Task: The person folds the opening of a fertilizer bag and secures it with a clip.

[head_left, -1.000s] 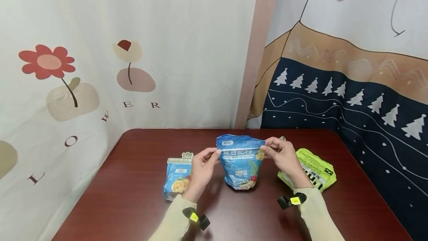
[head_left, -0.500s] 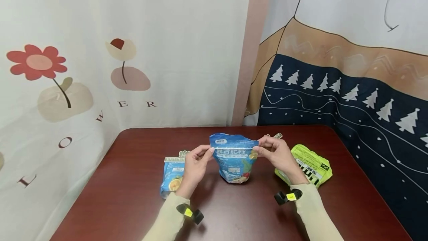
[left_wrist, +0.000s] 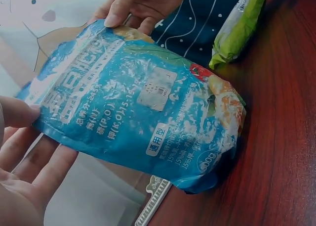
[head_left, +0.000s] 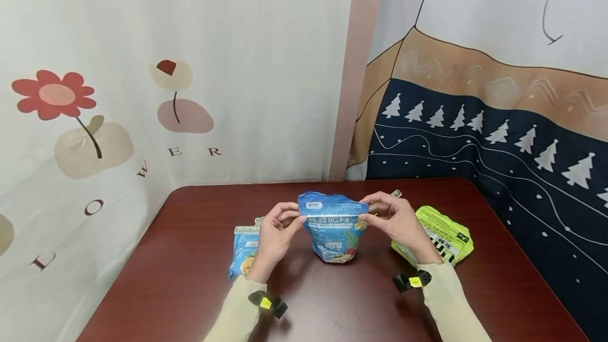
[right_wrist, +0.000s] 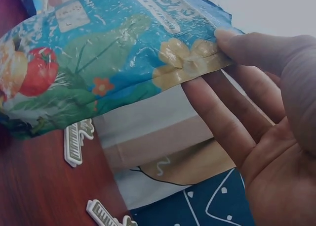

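Both hands hold a blue fertilizer bag (head_left: 333, 234), printed with vegetables and white lettering, upright at mid-table. My left hand (head_left: 280, 228) pinches its upper left edge, thumb in front and fingers behind. The opposite upper edge is between the thumb and fingers of my right hand (head_left: 394, 220). In the left wrist view, the bag's front (left_wrist: 143, 107) faces the camera, with a pale label and its lower end close over the table. The right wrist view shows its side, with a tomato picture and the right thumb on a yellow flower print (right_wrist: 187, 60).
Left of the hands lies a smaller blue pouch (head_left: 244, 252) with a clip (head_left: 246, 229) along its top, partly behind the left arm. A lime-green bag (head_left: 446, 234) lies at the right, partly behind the right arm. Two bag clips (right_wrist: 74, 144) lie beyond the held bag. Printed curtains border the table (head_left: 332, 310).
The head view has shifted a little to the right. Both hands keep hold of the bag's upper edges, and the bag stays nearly in place on the table.
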{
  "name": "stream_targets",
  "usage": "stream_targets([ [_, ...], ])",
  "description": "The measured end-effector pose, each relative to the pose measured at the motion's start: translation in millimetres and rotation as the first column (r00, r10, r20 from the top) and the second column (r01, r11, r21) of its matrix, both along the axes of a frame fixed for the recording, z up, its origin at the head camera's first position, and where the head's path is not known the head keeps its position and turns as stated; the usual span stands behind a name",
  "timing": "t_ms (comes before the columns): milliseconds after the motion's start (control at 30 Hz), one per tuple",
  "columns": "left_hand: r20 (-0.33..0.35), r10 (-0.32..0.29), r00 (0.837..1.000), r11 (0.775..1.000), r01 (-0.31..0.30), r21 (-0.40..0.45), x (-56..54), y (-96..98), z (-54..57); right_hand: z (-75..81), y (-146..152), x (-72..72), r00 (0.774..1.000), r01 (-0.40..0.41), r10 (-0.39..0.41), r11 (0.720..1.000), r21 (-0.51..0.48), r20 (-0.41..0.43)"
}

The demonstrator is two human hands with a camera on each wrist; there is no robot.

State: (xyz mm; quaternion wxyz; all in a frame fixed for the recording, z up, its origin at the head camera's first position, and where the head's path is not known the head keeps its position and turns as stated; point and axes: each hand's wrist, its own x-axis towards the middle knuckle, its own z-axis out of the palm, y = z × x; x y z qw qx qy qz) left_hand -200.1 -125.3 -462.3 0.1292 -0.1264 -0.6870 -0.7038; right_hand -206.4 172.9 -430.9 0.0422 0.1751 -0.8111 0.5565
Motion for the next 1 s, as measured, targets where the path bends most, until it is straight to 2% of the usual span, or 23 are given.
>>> stream_targets([
  [133, -0.065, -0.025, 0.998, 1.000, 0.026, 0.014, 0.1, 0.2, 0.2, 0.3, 1.1, 1.2, 0.997, -0.043, 0.044, 0.999, 0.014, -0.059],
  [233, -0.085, -0.033, 0.996, 0.999, 0.032, -0.013, 0.6, -0.3, -0.4, 0.7, 1.8, 2.4, 0.995, -0.057, 0.059, 0.998, 0.027, -0.082],
  [467, -0.026, -0.066, 0.997, 0.991, 0.062, -0.120, 2.4, -3.3, 0.2, 2.5, 1.9, 2.9, 0.993, -0.086, 0.089, 0.995, 0.048, -0.073],
  [633, -0.008, -0.085, 0.996, 0.982, 0.082, -0.167, 1.9, -5.4, 0.6, 1.7, 1.5, 0.7, 0.996, -0.064, 0.070, 0.993, 0.103, -0.055],
  [800, 0.009, -0.078, 0.997, 0.974, 0.078, -0.215, 1.3, -6.1, 0.3, 1.9, 0.9, -0.2, 0.998, -0.039, 0.045, 0.989, 0.141, -0.040],
  [1000, -0.018, -0.047, 0.999, 0.953, 0.040, -0.299, 0.8, -6.2, 0.9, 3.1, 0.9, 1.6, 0.997, -0.032, 0.042, 0.986, 0.165, -0.058],
])
